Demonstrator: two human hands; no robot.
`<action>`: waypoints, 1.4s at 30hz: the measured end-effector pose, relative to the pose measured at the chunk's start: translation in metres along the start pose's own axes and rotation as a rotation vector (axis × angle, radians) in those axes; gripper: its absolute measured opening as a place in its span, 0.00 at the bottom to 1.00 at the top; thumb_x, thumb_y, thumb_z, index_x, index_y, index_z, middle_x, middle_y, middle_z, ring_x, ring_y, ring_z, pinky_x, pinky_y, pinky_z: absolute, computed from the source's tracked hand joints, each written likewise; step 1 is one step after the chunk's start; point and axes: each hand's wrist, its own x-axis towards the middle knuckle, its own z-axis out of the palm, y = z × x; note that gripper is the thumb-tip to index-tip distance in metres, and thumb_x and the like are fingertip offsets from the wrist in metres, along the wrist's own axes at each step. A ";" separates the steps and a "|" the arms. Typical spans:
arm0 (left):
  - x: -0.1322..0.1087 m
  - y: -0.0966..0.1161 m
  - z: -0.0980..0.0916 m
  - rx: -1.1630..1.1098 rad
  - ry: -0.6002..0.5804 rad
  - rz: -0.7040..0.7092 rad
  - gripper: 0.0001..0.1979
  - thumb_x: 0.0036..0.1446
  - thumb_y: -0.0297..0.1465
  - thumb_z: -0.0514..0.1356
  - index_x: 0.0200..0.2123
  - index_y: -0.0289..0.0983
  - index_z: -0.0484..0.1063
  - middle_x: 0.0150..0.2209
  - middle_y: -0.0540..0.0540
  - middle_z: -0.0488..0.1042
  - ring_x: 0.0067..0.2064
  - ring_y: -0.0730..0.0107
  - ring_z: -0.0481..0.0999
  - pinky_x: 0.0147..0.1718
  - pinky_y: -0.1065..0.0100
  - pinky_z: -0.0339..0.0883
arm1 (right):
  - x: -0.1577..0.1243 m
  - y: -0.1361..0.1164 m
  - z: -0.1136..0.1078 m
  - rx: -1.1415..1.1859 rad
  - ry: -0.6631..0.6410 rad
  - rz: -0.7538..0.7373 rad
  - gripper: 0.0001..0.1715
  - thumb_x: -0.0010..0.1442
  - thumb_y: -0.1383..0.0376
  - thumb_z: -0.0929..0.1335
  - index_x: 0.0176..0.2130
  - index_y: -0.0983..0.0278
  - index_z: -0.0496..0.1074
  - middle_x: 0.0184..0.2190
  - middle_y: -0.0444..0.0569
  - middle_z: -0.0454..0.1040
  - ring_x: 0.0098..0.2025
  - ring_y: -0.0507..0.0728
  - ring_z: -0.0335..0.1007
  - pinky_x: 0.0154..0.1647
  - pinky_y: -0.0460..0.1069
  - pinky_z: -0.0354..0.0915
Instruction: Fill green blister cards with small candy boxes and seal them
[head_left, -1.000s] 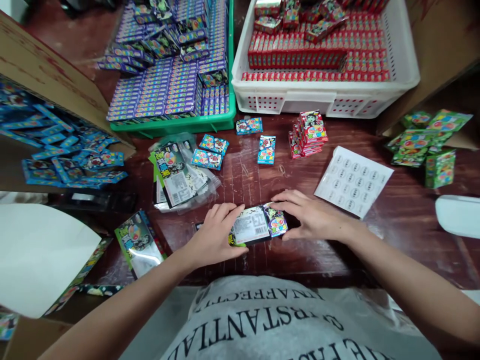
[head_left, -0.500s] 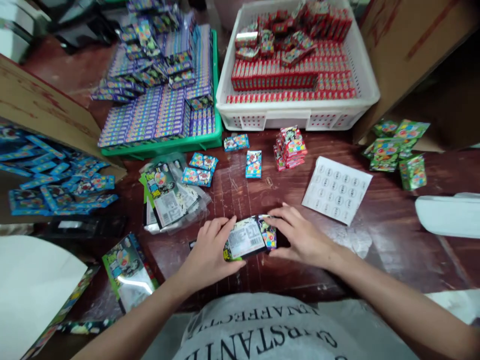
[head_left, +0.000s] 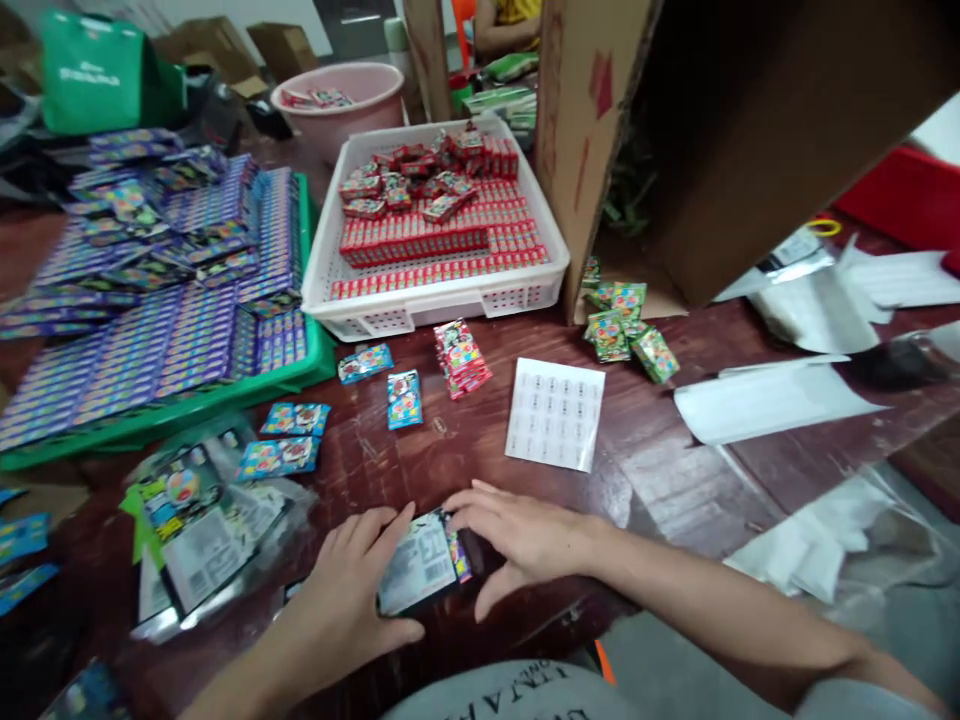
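A flat printed pouch [head_left: 420, 565] with a white label and barcode lies on the dark table in front of me. A small purple packet [head_left: 458, 556] shows at its right end. My left hand [head_left: 356, 575] is closed around the pouch's left end, fingers along the far edge and thumb at the near side. At the right end, my right hand [head_left: 517, 540] has its thumb spread from the fingers, its fingertips by the far corner. Beyond the hands lie a sheet of round stickers [head_left: 556, 414], blue packets [head_left: 405, 399] and a stack of red packets [head_left: 460, 358].
Clear-wrapped pouches [head_left: 202, 540] lie at left. Behind stand a green crate [head_left: 319, 355] of purple packets and a white crate [head_left: 450, 300] of red ones. Green packets [head_left: 655, 354] lie by a cardboard box [head_left: 592, 130]. White paper [head_left: 772, 400] lies at right. A person [head_left: 510, 35] sits far back.
The view has swung to the right, so the crates and table things appear further left. My right thumb has moved away from the pouch's end; my left hand still holds it.
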 end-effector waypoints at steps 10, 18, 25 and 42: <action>0.184 0.024 -0.104 0.097 0.356 0.010 0.53 0.52 0.51 0.68 0.71 0.33 0.49 0.68 0.30 0.57 0.67 0.36 0.57 0.64 0.41 0.52 | -0.060 0.046 -0.215 -0.899 0.581 0.631 0.29 0.68 0.53 0.66 0.64 0.61 0.67 0.62 0.61 0.70 0.63 0.76 0.59 0.58 0.75 0.59; 0.181 0.048 -0.100 0.051 0.463 0.022 0.45 0.56 0.41 0.66 0.69 0.31 0.51 0.61 0.32 0.61 0.63 0.39 0.60 0.62 0.44 0.55 | -0.085 0.026 -0.191 -0.597 0.738 0.553 0.30 0.65 0.57 0.67 0.64 0.61 0.65 0.53 0.57 0.73 0.51 0.65 0.72 0.52 0.61 0.70; 0.084 0.116 -0.012 -0.118 0.184 0.225 0.47 0.51 0.36 0.67 0.70 0.34 0.50 0.60 0.35 0.65 0.59 0.47 0.64 0.62 0.48 0.56 | -0.109 -0.059 -0.015 -0.139 0.864 0.836 0.24 0.65 0.49 0.70 0.54 0.58 0.68 0.44 0.51 0.78 0.37 0.59 0.78 0.35 0.53 0.74; 0.075 0.104 0.022 -0.066 0.077 0.256 0.57 0.52 0.44 0.69 0.72 0.29 0.39 0.60 0.33 0.69 0.62 0.48 0.65 0.66 0.46 0.42 | -0.112 -0.021 -0.032 -0.376 0.151 0.372 0.54 0.61 0.52 0.73 0.74 0.58 0.45 0.63 0.59 0.66 0.61 0.69 0.62 0.61 0.67 0.65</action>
